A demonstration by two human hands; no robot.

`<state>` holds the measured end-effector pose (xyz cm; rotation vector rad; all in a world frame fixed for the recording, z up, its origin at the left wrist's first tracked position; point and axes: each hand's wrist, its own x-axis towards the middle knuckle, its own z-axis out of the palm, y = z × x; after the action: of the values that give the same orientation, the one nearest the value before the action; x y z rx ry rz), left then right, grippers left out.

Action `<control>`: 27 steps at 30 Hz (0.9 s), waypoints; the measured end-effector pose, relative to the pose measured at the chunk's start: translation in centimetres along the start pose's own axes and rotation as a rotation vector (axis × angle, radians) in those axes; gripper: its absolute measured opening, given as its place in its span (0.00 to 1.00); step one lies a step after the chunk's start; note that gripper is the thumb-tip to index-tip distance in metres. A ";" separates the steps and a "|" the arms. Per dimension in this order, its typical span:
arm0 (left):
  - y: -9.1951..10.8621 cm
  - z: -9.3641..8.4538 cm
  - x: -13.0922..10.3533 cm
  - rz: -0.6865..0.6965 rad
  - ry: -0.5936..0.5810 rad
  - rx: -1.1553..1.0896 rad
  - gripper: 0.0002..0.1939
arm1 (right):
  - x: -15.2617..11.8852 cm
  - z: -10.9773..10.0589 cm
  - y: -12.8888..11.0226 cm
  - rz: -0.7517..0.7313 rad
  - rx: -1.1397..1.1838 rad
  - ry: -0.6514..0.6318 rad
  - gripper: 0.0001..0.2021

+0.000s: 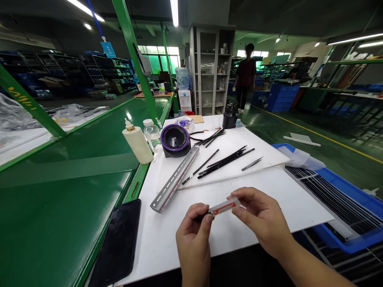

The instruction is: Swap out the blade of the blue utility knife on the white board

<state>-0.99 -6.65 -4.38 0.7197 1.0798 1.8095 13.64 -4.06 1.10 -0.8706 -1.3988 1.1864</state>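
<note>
Between my two hands, above the front of the white board [287,199], is a small clear case [224,208] with a red and white label. My left hand [196,229] pinches its dark left end. The right end is held by my right hand [261,217], between thumb and fingers. Beyond them on white foam [233,174] lie several thin black strips [226,162] and a pair of tweezers [252,164]. A slotted grey metal bar [175,179] rests at an angle left of the strips.
A black phone [121,235] lies at the left. Behind stand a cream bottle [137,144], a clear bottle [152,135], a purple-rimmed round device [175,138] and a black flask [230,114]. A blue crate [353,185] holds strips at the right. A person [245,77] stands farther back.
</note>
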 end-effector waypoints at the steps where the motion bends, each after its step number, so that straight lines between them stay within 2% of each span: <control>1: 0.2 -0.2 -0.1 0.030 0.009 0.063 0.08 | 0.1 -0.1 0.1 0.040 0.027 0.011 0.09; 7: 1.4 -0.1 -0.4 0.065 0.050 0.216 0.09 | 0.3 -0.3 0.2 0.088 0.063 0.026 0.11; 13: 0.9 0.2 0.0 0.062 0.022 0.209 0.09 | 0.4 -0.6 0.6 0.038 0.043 0.030 0.11; 15: 0.3 0.0 0.2 0.045 -0.040 0.197 0.08 | 0.4 -0.6 0.5 -0.026 0.002 0.002 0.10; 19: -0.7 -0.3 0.5 -0.051 -0.256 0.103 0.08 | 0.1 -0.3 -0.2 -0.160 -0.116 -0.089 0.10; 27: -0.1 0.3 0.0 -0.076 -0.398 -0.104 0.09 | -0.9 0.4 -1.6 -0.335 -0.240 -0.195 0.15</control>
<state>-0.71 -6.52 -4.31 0.9153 0.7347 1.5591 13.57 -5.34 2.41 -0.6600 -1.7946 0.8762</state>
